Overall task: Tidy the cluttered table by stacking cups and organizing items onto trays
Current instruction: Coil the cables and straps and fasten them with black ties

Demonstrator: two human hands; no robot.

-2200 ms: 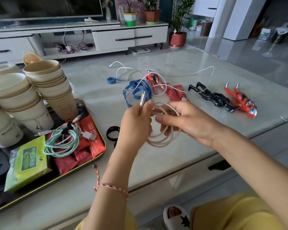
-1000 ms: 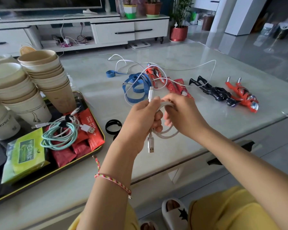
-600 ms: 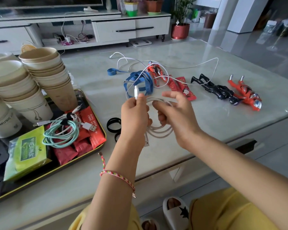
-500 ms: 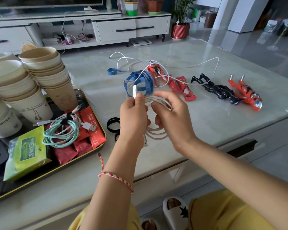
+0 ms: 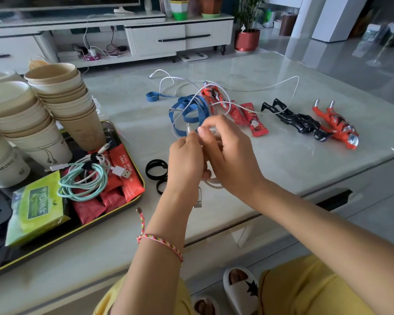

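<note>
My left hand [image 5: 187,160] and my right hand [image 5: 228,153] are close together above the table, both gripping a coiled white cable [image 5: 212,181]. Its USB plug [image 5: 198,198] hangs below my left hand. The coil is mostly hidden by my fingers. On the left, a black tray with a yellow rim [image 5: 132,201] holds stacked paper cups [image 5: 66,96], a mint-green coiled cable [image 5: 84,180], red sachets [image 5: 123,173] and a green packet [image 5: 37,208].
Behind my hands lie a blue lanyard [image 5: 191,110], a loose white cable [image 5: 259,87], a red figure [image 5: 212,94], red sachets [image 5: 255,123], a black figure [image 5: 298,121] and another red figure [image 5: 337,123]. Black rings [image 5: 156,170] sit beside the tray. The table's front edge is near me.
My hands kept winding the white cable, turning the coil. My right hand has shifted over the top of the coil, and my fingers now cover more of it.
</note>
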